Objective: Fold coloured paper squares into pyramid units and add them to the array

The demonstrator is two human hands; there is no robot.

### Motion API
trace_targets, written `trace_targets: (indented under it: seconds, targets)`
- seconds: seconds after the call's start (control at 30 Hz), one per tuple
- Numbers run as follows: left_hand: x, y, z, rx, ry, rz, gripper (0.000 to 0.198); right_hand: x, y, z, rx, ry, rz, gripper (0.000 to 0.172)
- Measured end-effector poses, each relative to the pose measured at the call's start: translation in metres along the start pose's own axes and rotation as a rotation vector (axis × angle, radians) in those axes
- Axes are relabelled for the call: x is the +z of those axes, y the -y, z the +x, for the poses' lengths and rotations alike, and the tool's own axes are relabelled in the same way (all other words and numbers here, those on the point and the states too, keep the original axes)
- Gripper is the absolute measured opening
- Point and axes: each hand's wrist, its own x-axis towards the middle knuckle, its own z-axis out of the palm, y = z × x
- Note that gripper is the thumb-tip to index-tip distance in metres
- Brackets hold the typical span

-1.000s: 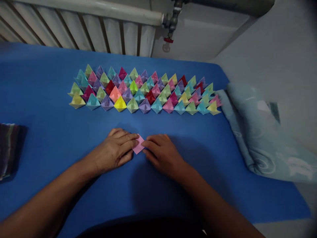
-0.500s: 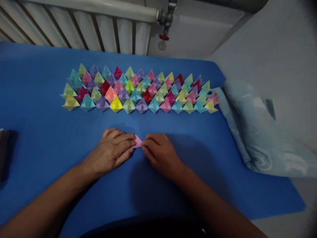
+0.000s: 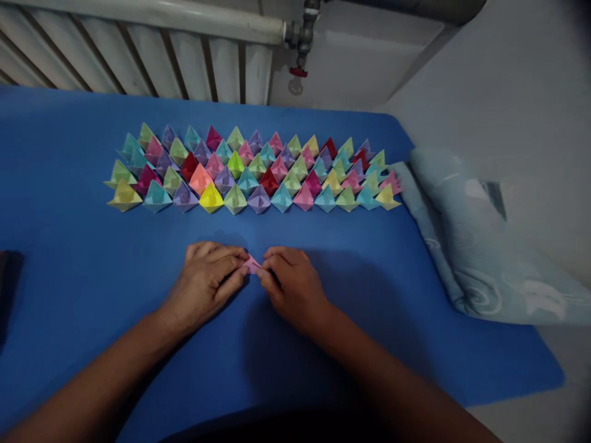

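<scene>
Pink paper (image 3: pixel 252 264), small and folded, lies between two bare hands on a blue tabletop (image 3: pixel 69 246), near of its middle. The blue surface spreads across most of the view. Beyond its far left edge stands a white ribbed radiator (image 3: pixel 154 58). On the right, a pale blue blanket (image 3: pixel 484 246) with white patterning lies bunched over the edge, rolled at its near end. Across the far half runs a broad band of folded paper pieces (image 3: pixel 257 167), set close in staggered rows, their points up, in green, blue, purple, pink, red, yellow and orange; the right end of the band comes up to the blanket. Nearer than the band, the left hand (image 3: pixel 203 277) has its fingertips closed on the left part of the pink paper, covering much of it. Opposite, the right hand (image 3: pixel 295 283) pinches the right tip between thumb and forefinger. At the left edge sits a dark object (image 3: pixel 4 283), mostly cut off. Smallest is a red valve handle (image 3: pixel 298 72), right of the radiator.
</scene>
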Motion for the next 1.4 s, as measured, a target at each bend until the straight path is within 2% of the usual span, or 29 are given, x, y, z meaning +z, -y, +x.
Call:
trace_targets:
  seconds: [0.53,1.13,1.4]
  targets:
    - [0.006,0.002,0.004,-0.133,-0.030,-0.030,0.026,0.000,0.006,0.008,0.092,0.080,-0.129,0.016]
    - [0.009,0.000,0.006,-0.108,-0.058,0.023,0.023,-0.003,0.013,0.014,0.131,0.140,-0.231,0.013]
    - [0.009,-0.002,0.010,-0.163,-0.063,0.035,0.023,-0.004,0.016,0.017,0.166,0.196,-0.250,0.013]
